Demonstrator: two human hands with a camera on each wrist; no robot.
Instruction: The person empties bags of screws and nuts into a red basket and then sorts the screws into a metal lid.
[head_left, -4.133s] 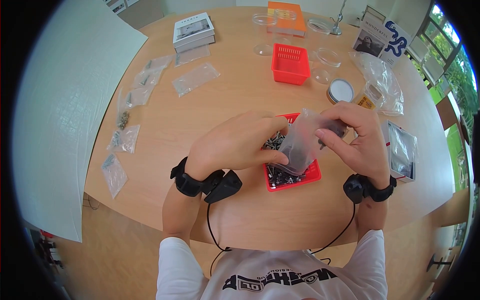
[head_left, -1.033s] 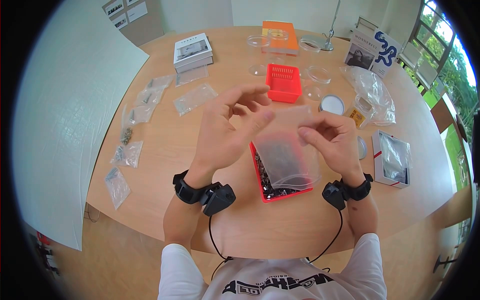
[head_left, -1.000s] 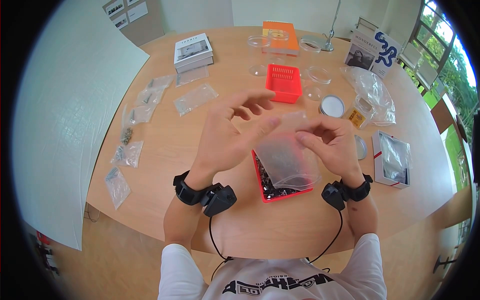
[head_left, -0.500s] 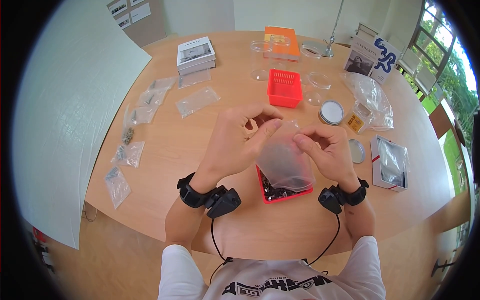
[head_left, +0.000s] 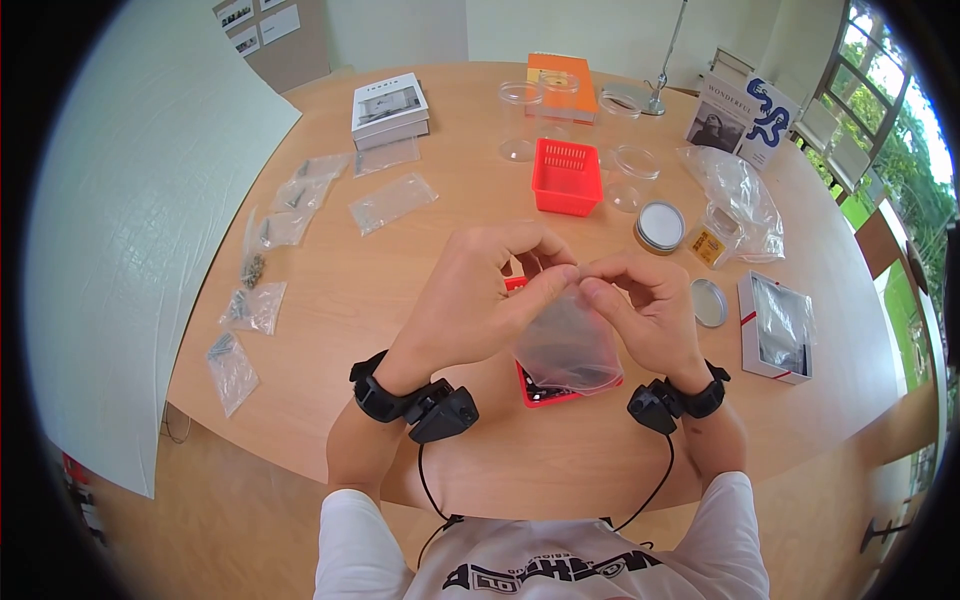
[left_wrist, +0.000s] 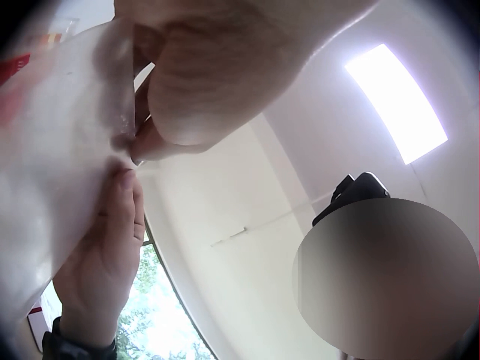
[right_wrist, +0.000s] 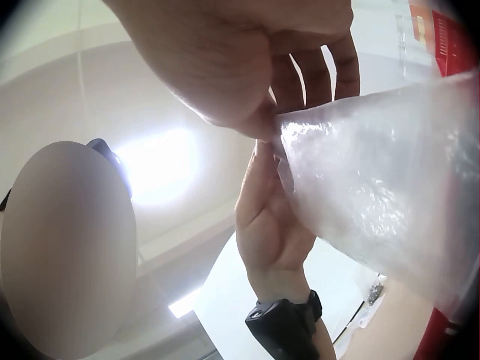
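Observation:
A frosted plastic bag [head_left: 570, 345] hangs from both hands, fingertips close together at its upper edge. My left hand [head_left: 490, 295] pinches the edge between thumb and fingers. Just to the right, my right hand [head_left: 650, 310] grips the same edge with thumb and forefinger. In the right wrist view, the bag [right_wrist: 367, 172] spreads out translucent and creased from the pinched spot. Beneath it stands a red basket [head_left: 548, 402] with small dark and metal hardware pieces, mostly hidden by the bag and hands.
Small clear bags [head_left: 265, 308] of hardware line the left side. Behind stand another red basket [head_left: 567, 190] and clear jars [head_left: 518, 120]. To the right are an open round tin [head_left: 660, 226], its lid [head_left: 708, 303], a white box [head_left: 775, 335] and a crumpled plastic bag [head_left: 740, 190].
My left hand, off the bag with spread fingers a second ago, has come down and right to pinch its upper edge beside my right hand. Both hands and the bag sit slightly lower.

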